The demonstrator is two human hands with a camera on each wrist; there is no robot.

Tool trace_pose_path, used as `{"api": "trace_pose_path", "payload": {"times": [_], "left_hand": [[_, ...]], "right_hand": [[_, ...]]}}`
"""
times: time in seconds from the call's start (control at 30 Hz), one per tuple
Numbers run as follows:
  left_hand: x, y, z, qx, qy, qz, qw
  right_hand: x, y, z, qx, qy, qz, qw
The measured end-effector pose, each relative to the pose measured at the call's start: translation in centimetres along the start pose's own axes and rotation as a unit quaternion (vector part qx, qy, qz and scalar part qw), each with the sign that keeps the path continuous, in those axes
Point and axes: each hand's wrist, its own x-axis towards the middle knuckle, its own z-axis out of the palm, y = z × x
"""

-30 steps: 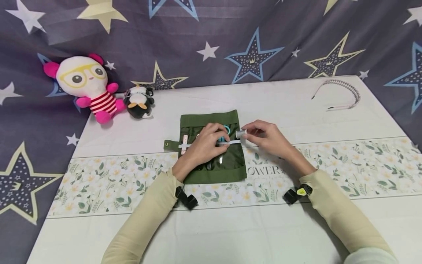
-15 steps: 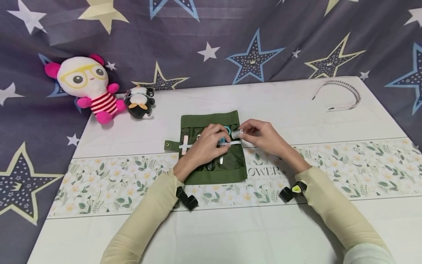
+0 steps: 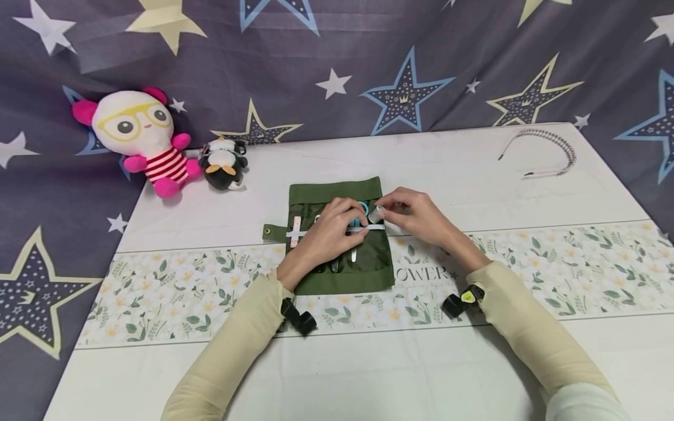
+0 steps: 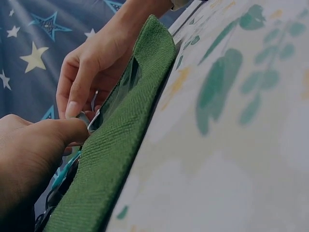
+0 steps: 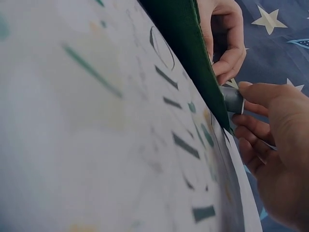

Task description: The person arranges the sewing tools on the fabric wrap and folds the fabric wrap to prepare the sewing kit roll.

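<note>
Right hand [image 3: 416, 215]: I see thumb and fingertips pinch grey spool [image 3: 375, 215] | left hand [image 3: 327, 233]: fingertips pinch white strap [image 3: 375, 227] | green pouch [image 3: 342, 284]: lies unfolded underneath.

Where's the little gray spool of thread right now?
In the head view, the gray thread spool is pinched in the right hand, just above the white elastic band, near the green pouch's right edge.

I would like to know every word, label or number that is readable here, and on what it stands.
"OWER": floral table band, beside the green case.
Fine print under it: too small to read.
Mark on the yellow patch, right wrist strap: too small to read.
</note>
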Motion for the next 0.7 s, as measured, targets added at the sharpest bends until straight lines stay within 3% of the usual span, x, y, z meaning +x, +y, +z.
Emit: {"api": "trace_pose_path", "payload": {"times": [0.7], "left_hand": [[0.01, -0.06, 0.02, 0.002, 0.008, 0.008, 0.9999]], "right_hand": [[0.94, -0.23, 0.37, 0.017, -0.028, -0.011, 0.9994]]}}
